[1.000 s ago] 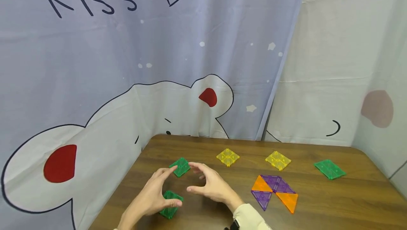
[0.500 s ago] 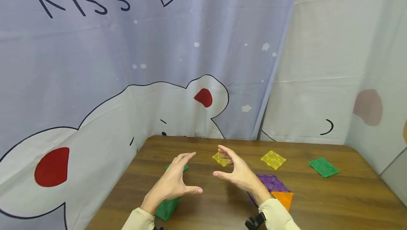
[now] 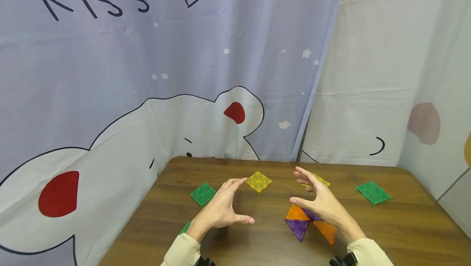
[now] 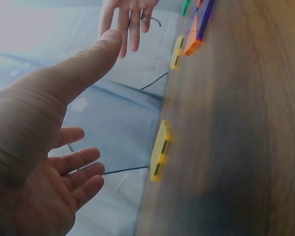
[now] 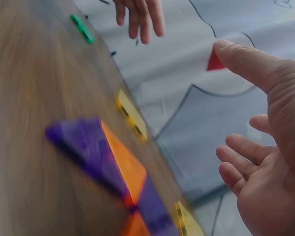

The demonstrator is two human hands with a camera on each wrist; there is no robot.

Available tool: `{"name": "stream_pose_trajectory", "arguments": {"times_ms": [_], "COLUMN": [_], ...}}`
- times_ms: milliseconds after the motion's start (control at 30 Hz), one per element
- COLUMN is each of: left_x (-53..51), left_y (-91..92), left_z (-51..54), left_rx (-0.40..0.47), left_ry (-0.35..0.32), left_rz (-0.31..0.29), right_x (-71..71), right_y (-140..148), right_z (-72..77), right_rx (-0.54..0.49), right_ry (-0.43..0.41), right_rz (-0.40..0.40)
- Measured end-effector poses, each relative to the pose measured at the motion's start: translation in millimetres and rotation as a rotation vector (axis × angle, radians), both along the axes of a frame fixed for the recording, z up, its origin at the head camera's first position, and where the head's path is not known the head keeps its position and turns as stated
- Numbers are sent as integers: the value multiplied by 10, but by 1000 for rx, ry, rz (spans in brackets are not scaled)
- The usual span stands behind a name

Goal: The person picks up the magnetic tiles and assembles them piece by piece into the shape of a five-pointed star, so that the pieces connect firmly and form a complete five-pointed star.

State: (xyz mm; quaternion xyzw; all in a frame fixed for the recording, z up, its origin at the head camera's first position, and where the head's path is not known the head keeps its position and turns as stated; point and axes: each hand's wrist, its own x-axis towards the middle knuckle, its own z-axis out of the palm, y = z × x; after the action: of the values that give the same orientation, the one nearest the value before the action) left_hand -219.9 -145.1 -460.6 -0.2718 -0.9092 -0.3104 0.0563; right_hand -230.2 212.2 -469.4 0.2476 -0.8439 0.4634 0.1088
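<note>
Both hands are raised above the wooden table, holding nothing, palms facing each other. My left hand point(image 3: 222, 209) has its thumb spread from its fingers, between a green diamond-shaped tile point(image 3: 203, 194) and a yellow diamond-shaped tile point(image 3: 259, 182). Part of another green tile point(image 3: 185, 228) shows beside the left wrist, mostly covered. Over a fan of purple point(image 3: 297, 229) and orange point(image 3: 326, 231) triangular tiles hovers my right hand point(image 3: 324, 204), its fingers relaxed and apart. That hand partly hides the fan and a second yellow tile point(image 3: 322, 180). In the right wrist view the purple triangle point(image 5: 86, 147) lies flat.
A further green tile point(image 3: 373, 193) lies at the right of the table point(image 3: 412, 225). Behind the table's back edge hangs a printed curtain point(image 3: 206, 127), with a pale cloth wall point(image 3: 360, 94) to the right.
Both hands have moved rightward, the right hand farther, so the gap between them is wider. The head view has shifted slightly. No tile has visibly been moved.
</note>
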Motion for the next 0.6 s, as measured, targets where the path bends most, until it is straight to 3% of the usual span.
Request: {"name": "stream_pose_trajectory", "arguments": {"times_ms": [600], "left_x": [-46], "left_y": [311], "left_z": [-242], "left_rx": [-50], "left_ry": [-48], "left_rz": [-30], "right_x": [414], "right_y": [791], "right_z": [-249], "right_rx": [44], "right_ry": [-13], "right_rz": [-71]}}
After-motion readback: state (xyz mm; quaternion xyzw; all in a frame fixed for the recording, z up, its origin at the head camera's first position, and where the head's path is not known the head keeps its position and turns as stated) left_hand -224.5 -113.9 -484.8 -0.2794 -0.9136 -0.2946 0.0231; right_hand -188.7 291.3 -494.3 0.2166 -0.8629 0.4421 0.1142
